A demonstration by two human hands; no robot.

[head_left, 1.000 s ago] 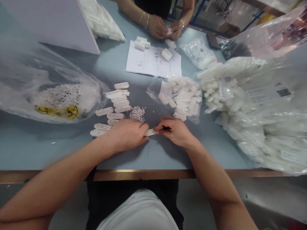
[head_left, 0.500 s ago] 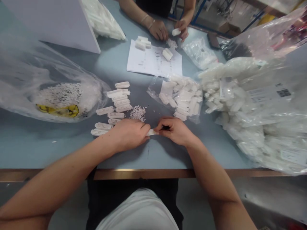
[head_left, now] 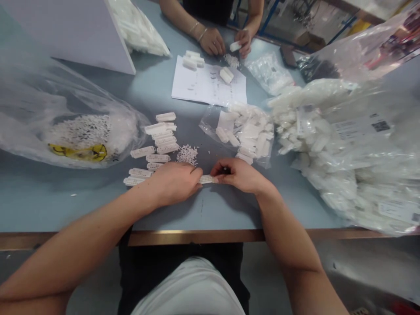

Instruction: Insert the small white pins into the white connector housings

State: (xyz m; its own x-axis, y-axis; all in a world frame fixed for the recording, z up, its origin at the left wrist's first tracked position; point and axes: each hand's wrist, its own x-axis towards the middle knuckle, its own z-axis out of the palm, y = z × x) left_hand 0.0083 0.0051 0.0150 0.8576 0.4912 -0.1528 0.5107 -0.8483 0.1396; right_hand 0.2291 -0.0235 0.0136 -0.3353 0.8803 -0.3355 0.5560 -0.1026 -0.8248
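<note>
The white plastic connector strip (head_left: pixel 206 179) lies side to side above the counter (head_left: pixel 210 214), its long axis running between the left hand (head_left: pixel 172 183) and right hand (head_left: pixel 238 175), both clamped on its ends, though fingers seem to hide how far it runs into each

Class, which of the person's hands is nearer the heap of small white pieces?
The left hand: it lies just below the heap. The right hand is farther off, down to the right.
</note>
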